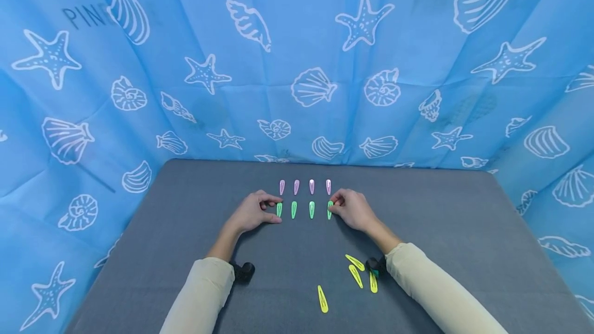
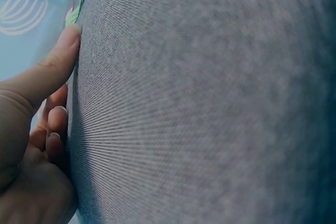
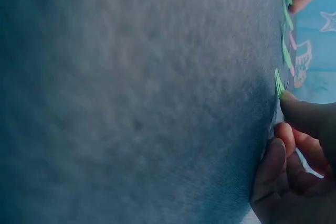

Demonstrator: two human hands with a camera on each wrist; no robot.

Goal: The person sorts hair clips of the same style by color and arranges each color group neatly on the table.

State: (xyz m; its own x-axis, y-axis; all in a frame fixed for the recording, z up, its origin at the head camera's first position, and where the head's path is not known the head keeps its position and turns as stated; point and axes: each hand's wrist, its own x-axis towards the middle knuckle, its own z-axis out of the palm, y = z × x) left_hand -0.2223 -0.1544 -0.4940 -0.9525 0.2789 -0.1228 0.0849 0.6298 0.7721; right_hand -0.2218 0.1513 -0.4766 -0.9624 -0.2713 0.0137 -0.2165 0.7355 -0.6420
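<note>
Several green snap hair clips lie in a row on the grey table. My left hand [image 1: 250,211] spans the leftmost green hair clip [image 1: 279,210], index fingertip at its top end and thumb at its bottom end. In the left wrist view the thumb [image 2: 63,51] reaches the green clips at the upper left. At the row's other end, my right hand [image 1: 353,210] pinches the rightmost green hair clip [image 1: 329,211] by its edge. The right wrist view has the thumb [image 3: 302,111] on that clip's end. Two more green clips [image 1: 294,210] lie between the hands.
Behind the green row runs a matching row of pink hair clips [image 1: 297,187]. Several yellow hair clips [image 1: 355,276] lie loosely near the right forearm, one [image 1: 322,299] nearer the front. A blue shell-patterned curtain [image 1: 278,92] hangs behind the grey table [image 1: 185,184].
</note>
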